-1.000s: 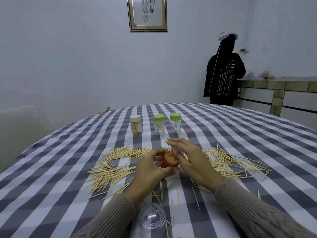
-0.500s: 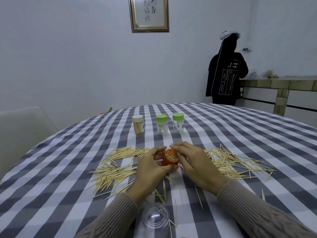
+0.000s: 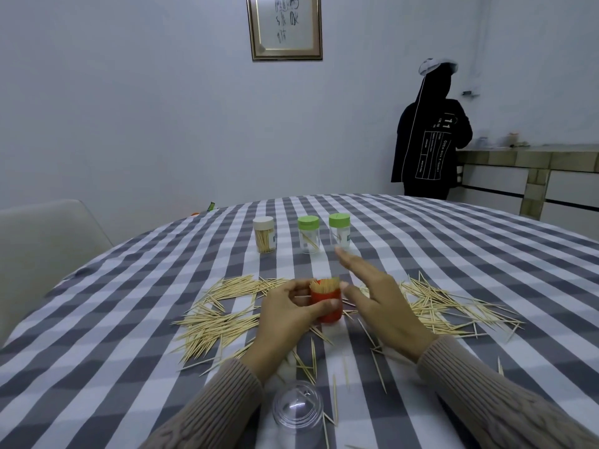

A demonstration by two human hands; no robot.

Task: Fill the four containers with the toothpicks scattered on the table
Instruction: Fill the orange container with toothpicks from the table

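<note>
Toothpicks (image 3: 220,322) lie scattered on the checked table (image 3: 107,319) in two main spreads: a dense one at left centre and another (image 3: 447,306) to the right, with loose strays near the front edge.

Red container (image 3: 325,301): upright at centre, between the two spreads, packed with toothpicks whose tips stand above its rim. Left hand (image 3: 288,315) grips it, thumb across the near wall and fingers curled round the far side.

Right hand (image 3: 377,294): open, fingers straight and spread, raised just right of the red container and holding nothing; whether the thumb touches the container cannot be told.

Far row, three capped jars, upright and side by side: white-capped jar (image 3: 264,234) at left, well filled with toothpicks; middle green-capped jar (image 3: 308,234) with only a few inside; right green-capped jar (image 3: 339,230), contents unclear.

Clear cap (image 3: 297,408): stands on the table at the near edge, between the two sleeves.

Background: a person in a dark hooded top (image 3: 431,134) stands at far right beside a counter; a framed picture (image 3: 285,25) hangs on the wall; a pale chair (image 3: 42,241) sits at far left.
</note>
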